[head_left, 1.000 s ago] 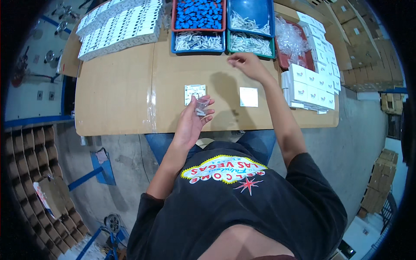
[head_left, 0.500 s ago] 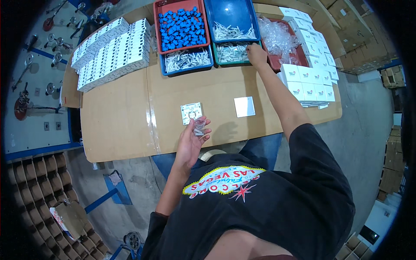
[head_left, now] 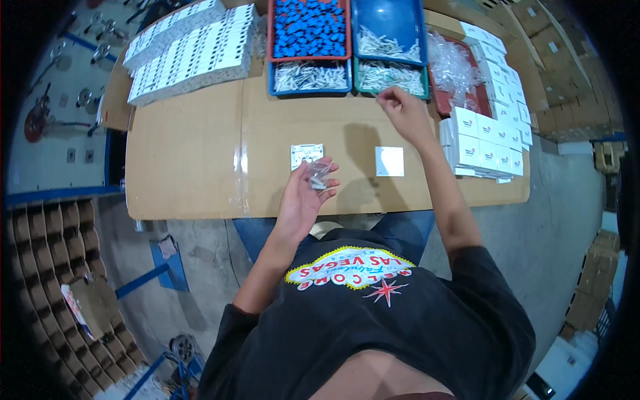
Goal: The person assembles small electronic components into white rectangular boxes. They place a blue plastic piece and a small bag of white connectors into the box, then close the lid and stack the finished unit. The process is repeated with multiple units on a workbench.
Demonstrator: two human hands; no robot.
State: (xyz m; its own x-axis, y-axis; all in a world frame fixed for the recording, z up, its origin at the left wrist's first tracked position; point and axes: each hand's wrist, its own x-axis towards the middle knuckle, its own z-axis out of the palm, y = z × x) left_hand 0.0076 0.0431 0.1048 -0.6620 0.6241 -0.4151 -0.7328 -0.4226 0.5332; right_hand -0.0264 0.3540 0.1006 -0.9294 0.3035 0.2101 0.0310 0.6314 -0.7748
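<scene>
My left hand (head_left: 301, 203) holds a small clear plastic bag (head_left: 319, 172) with a few small white pieces in it, the fingers curled around it. Just beyond it, partly covered by the fingertips, lies a square white plate with cut-outs (head_left: 306, 154). My right hand (head_left: 405, 119) is raised just in front of the green tray (head_left: 365, 91) of small pale plugs. Its fingertips are pinched together, and anything between them is too small to make out. Below and left of that hand, a plain white square plate (head_left: 389, 162) lies flat on the cardboard-covered table (head_left: 187, 160).
Along the back stand a red tray of blue parts (head_left: 272, 40), blue trays (head_left: 272, 83) of pale plugs and a red tray of clear bags (head_left: 442, 100). White boxes are stacked at the left (head_left: 193, 60) and right (head_left: 480, 150). A compartmented cardboard rack (head_left: 57, 267) stands lower left.
My right hand has drawn back from the green tray toward me, fingers pinched. My left hand still holds the bag. The whole view has shifted and turned slightly.
</scene>
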